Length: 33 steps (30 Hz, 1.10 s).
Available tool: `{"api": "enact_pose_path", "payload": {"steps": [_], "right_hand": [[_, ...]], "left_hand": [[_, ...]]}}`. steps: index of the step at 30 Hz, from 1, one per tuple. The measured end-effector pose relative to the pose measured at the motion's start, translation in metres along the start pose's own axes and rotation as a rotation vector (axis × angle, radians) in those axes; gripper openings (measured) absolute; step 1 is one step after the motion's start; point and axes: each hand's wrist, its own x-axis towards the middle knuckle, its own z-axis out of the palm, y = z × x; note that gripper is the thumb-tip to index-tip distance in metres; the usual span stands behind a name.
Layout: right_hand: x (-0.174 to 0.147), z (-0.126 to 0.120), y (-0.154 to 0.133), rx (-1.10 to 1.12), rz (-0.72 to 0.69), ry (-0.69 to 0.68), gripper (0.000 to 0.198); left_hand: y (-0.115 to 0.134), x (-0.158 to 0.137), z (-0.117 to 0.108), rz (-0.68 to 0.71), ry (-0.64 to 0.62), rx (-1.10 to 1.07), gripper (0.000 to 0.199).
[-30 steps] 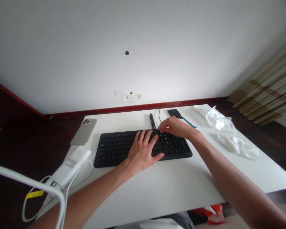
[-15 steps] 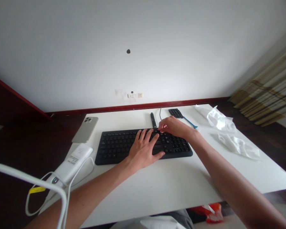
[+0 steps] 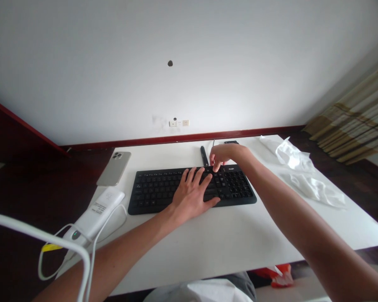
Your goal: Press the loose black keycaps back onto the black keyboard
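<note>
A black computer keyboard (image 3: pixel 157 191) lies across the middle of the table. My left hand (image 3: pixel 192 193) rests flat on its keys with the fingers spread, the thumb near the front edge. Over the keyboard's back edge, right of centre, is my right hand (image 3: pixel 220 156). Its wrist is bent and its fingers are curled, with one fingertip pointing down at the top row of keys. Whether anything small sits in those fingers is hidden. A black pen-shaped object (image 3: pixel 204 155) lies just behind the keyboard, left of my right hand. A thin dark cable (image 3: pixel 213 143) runs beside it.
On the white table (image 3: pixel 239 239), a phone (image 3: pixel 114 169) and a white power bank (image 3: pixel 96 212) with white cables lie at left. Crumpled clear plastic bags (image 3: pixel 290 153) are at right. A small black keypad-like piece (image 3: pixel 231 142) shows partly behind my right wrist.
My right hand has risen and its wrist arches higher, with a fingertip now pointing down; its forearm covers the blue tool and most of the keypad-like piece. My left hand stays on the keys.
</note>
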Motion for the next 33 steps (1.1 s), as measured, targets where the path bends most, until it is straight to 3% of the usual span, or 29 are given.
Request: {"api": "enact_pose_path", "payload": {"steps": [11, 18, 23, 26, 29, 33], "right_hand": [[0.004, 0.005, -0.003, -0.15, 0.013, 0.049, 0.045], [-0.008, 0.014, 0.0, -0.144, -0.106, 0.16, 0.026], [-0.015, 0.013, 0.001, -0.169, -0.16, 0.16, 0.028], [-0.017, 0.006, 0.014, -0.141, -0.23, 0.184, 0.026], [-0.019, -0.005, 0.04, -0.072, -0.266, 0.31, 0.024], [-0.019, -0.018, 0.077, -0.051, -0.139, 0.471, 0.021]], "left_hand": [[0.0, 0.001, 0.001, -0.012, -0.007, -0.004, 0.072], [0.001, 0.0, 0.0, -0.013, -0.013, -0.008, 0.072], [0.002, 0.0, -0.002, -0.012, -0.023, -0.004, 0.071], [0.001, 0.001, -0.002, -0.009, -0.017, -0.004, 0.071], [0.0, 0.001, 0.0, -0.005, -0.01, -0.008, 0.071], [0.0, 0.001, 0.001, -0.006, -0.016, -0.011, 0.07]]}}
